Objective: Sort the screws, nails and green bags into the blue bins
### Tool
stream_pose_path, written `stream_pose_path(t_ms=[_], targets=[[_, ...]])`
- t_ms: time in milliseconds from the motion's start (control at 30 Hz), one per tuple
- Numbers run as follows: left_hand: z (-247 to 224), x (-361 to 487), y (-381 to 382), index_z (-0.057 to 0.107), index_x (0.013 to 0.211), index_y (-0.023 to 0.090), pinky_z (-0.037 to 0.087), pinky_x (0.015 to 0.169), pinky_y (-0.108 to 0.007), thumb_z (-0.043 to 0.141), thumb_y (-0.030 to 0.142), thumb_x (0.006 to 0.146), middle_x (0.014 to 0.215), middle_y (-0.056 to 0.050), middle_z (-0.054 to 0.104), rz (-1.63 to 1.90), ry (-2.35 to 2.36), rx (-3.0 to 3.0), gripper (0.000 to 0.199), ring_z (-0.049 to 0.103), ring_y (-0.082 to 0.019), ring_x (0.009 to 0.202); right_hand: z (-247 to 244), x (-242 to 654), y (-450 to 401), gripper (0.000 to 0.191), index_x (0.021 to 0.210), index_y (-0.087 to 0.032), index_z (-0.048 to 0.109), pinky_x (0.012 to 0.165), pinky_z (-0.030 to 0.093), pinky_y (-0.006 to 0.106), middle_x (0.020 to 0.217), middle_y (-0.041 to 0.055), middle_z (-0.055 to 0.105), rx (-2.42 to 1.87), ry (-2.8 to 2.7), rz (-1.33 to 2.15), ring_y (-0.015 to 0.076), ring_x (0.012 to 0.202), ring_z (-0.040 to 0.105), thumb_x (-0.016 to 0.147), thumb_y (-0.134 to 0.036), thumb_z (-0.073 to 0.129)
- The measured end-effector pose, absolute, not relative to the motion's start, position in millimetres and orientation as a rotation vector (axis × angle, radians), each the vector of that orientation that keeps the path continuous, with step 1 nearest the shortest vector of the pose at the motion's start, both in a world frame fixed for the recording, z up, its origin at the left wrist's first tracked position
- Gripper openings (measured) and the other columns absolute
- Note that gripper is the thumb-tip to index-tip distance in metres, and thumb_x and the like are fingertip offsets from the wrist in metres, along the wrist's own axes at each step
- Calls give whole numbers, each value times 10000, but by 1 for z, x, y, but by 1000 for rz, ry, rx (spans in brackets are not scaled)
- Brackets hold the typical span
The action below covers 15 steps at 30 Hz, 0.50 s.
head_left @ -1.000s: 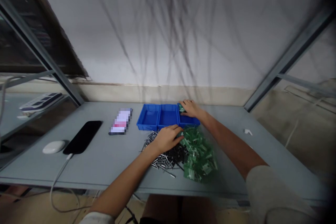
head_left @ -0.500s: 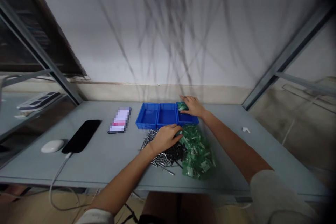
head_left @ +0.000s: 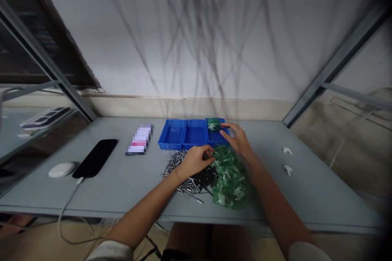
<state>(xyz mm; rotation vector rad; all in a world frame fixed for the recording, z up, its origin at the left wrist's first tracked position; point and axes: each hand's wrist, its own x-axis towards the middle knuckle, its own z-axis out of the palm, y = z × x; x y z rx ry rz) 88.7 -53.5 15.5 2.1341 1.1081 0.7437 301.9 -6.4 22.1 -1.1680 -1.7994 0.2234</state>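
My left hand (head_left: 195, 161) hovers over the heap of small metal and black parts (head_left: 190, 185), thumb and fingertips pinched on a green plastic packet (head_left: 212, 154) at the edge of the packet pile. To the right spreads that pile of green packets (head_left: 231, 183), with small pieces inside. My right hand (head_left: 239, 140) is at the right side of the right blue tray (head_left: 219, 136), thumb and fingers apart, nothing visible between them. A few green packets (head_left: 213, 124) lie in the back of that tray. The middle tray (head_left: 195, 135) and left tray (head_left: 174, 134) hold nothing visible.
On the left of the grey table (head_left: 134, 187) lie a lit phone (head_left: 141, 140), a black phone (head_left: 96, 158) on a white cable and a white rounded case (head_left: 61, 169). Two white earbuds (head_left: 287, 151) rest at the right. A wall stands behind.
My right hand has drawn back from inside the right tray toward me and to the right, uncovering the green packets there. The left hand has barely moved. A second earbud shows beside the right arm.
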Motion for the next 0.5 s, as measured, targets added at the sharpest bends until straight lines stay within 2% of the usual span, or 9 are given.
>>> stream_pose_path(t_ms=[200, 367, 500], targets=[[14, 90, -49, 663, 921, 167, 447, 640, -222, 620, 140, 734, 740, 5, 681, 847, 1030, 1942, 194, 601, -115, 665, 13, 303, -18, 213, 971, -230, 704, 915, 466, 433, 989, 67, 727, -1158, -1743, 264, 259, 959, 640, 854, -382, 609], [29, 85, -46, 650, 908, 154, 443, 615, -210, 662, 219, 735, 753, -3, 649, 1083, 999, 1653, 186, 565, -93, 637, 18, 299, -24, 225, 979, -226, 708, 893, 488, 404, 1002, 69, 718, -1168, -1661, 409, 237, 934, 652, 846, -385, 620], [36, 78, -40, 638, 903, 158, 476, 616, -220, 741, 308, 696, 767, 3, 642, 1275, 947, 1368, 275, 573, -86, 609, 29, 287, -34, 230, 945, -228, 726, 832, 502, 366, 957, 59, 731, -1164, -1701, 553, 225, 884, 659, 841, -402, 618]])
